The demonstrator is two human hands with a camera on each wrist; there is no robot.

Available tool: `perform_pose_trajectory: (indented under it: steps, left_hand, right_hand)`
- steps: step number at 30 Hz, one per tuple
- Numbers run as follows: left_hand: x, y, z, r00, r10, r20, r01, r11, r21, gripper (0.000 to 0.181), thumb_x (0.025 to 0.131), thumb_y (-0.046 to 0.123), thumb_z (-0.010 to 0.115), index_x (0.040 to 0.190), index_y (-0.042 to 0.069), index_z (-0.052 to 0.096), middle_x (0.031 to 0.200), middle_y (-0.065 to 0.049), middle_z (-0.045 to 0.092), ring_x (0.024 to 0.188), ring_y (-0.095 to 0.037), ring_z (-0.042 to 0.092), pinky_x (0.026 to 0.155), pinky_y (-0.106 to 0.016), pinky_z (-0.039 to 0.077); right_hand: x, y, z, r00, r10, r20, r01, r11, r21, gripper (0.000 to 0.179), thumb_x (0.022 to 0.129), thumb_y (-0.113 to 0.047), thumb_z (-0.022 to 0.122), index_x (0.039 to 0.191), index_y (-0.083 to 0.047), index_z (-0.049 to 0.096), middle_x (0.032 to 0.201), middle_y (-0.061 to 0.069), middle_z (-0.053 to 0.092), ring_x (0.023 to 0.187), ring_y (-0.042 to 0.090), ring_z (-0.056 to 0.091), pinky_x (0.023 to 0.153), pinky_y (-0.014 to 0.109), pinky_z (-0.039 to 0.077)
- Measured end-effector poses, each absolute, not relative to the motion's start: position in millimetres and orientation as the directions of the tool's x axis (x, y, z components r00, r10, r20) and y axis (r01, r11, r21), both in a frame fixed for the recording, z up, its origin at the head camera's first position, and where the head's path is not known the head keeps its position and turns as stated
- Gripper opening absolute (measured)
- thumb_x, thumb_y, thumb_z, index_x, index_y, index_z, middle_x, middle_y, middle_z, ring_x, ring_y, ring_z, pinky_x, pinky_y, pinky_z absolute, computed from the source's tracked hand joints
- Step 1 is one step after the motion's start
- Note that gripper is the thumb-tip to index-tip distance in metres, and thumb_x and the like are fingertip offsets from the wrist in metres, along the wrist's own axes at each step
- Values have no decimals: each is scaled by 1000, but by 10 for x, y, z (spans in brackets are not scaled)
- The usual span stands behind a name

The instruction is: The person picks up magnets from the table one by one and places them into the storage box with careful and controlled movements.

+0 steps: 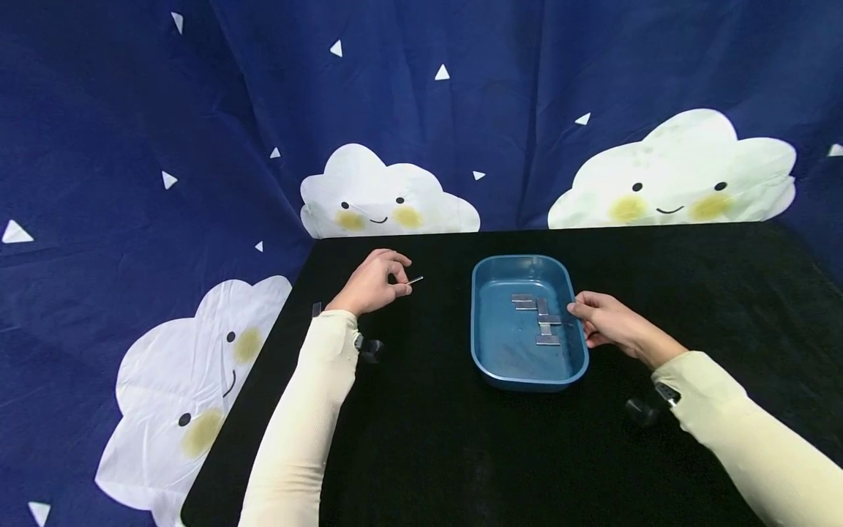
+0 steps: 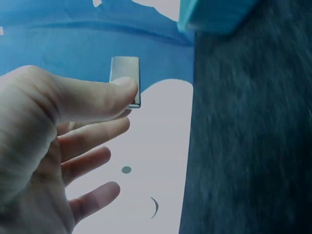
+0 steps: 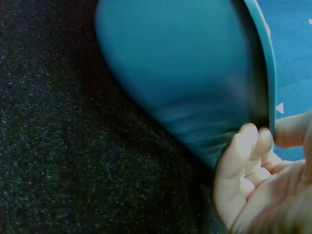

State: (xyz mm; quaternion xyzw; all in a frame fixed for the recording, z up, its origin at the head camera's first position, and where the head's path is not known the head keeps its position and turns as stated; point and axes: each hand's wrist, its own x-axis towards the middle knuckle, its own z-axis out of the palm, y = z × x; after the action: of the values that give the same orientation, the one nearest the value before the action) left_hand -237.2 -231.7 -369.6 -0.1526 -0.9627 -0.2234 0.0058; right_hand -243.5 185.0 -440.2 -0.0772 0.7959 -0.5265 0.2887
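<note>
Between thumb and fingertip, my left hand [image 1: 377, 282] pinches a small flat metal bar [image 2: 125, 73], held up over the left part of the table. In the left wrist view its other fingers spread loosely below the bar. My right hand [image 1: 609, 322] grips the right rim of a blue plastic basin [image 1: 484, 322], thumb on the inner side and fingers outside along the wall, as the right wrist view [image 3: 263, 180] also shows. On the basin floor lie several similar metal bars [image 1: 548, 339], some side by side and some touching end to side.
The basin stands on a black cloth-covered table [image 1: 421, 454]. Behind and to the left hangs a dark blue curtain [image 1: 421, 110] with white smiling clouds and small triangles. A dark wrist device [image 1: 372, 350] hangs by the left cuff, another [image 1: 640, 411] by the right.
</note>
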Motion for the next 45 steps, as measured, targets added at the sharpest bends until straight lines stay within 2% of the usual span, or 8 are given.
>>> perform_pose_trajectory:
  steps: [5, 11, 20, 28, 40, 45]
  left_hand:
    - [-2415, -2095, -3624, -937, 333, 108, 345, 827, 443, 19, 87, 18, 73, 71, 12, 67, 134, -3, 62, 142, -22, 37, 119, -45, 32]
    - [-2479, -1791, -3577, -911, 394, 120, 408, 827, 387, 18, 88, 19, 73, 71, 13, 68, 135, -3, 62, 143, -22, 37, 119, -43, 33]
    - [-2547, -1379, -3516, -864, 485, 136, 500, 791, 352, 19, 86, 19, 73, 70, 13, 69, 132, -3, 64, 136, -22, 45, 115, -38, 38]
    - [-2580, -1042, -3535, -844, 533, 59, 515, 774, 369, 17, 89, 18, 71, 73, 12, 71, 135, -1, 63, 135, -20, 46, 111, -33, 41]
    - [-2646, -777, -3651, -822, 569, 33, 540, 759, 363, 15, 87, 17, 73, 73, 11, 71, 133, -2, 65, 132, -17, 53, 101, -27, 47]
    - [-2683, -711, -3744, -811, 585, 22, 555, 756, 349, 15, 86, 16, 74, 72, 12, 70, 131, -3, 67, 128, -14, 57, 103, -25, 47]
  right_hand:
    - [-2444, 1843, -4392, -824, -421, -380, 181, 441, -879, 21, 105, -30, 40, 105, -11, 46, 80, -3, 56, 67, 11, 59, 64, 27, 53]
    - [-2430, 1839, -4405, -824, -415, -386, 190, 440, -878, 21, 105, -30, 40, 105, -10, 46, 79, -3, 56, 67, 10, 59, 64, 27, 53]
    - [-2422, 1843, -4401, -827, -411, -383, 188, 439, -879, 21, 105, -31, 41, 104, -11, 46, 80, -3, 55, 67, 11, 59, 64, 27, 53]
    - [-2418, 1850, -4400, -822, -414, -391, 190, 447, -874, 21, 105, -31, 41, 104, -11, 46, 82, -2, 55, 69, 11, 59, 65, 27, 54]
    - [-2416, 1838, -4398, -828, -411, -382, 182, 447, -876, 21, 105, -31, 41, 104, -11, 47, 82, -1, 55, 69, 11, 59, 65, 27, 53]
    - [-2413, 1820, -4389, -831, -404, -384, 181, 455, -872, 22, 105, -31, 40, 105, -10, 47, 82, -1, 56, 69, 12, 59, 65, 28, 53]
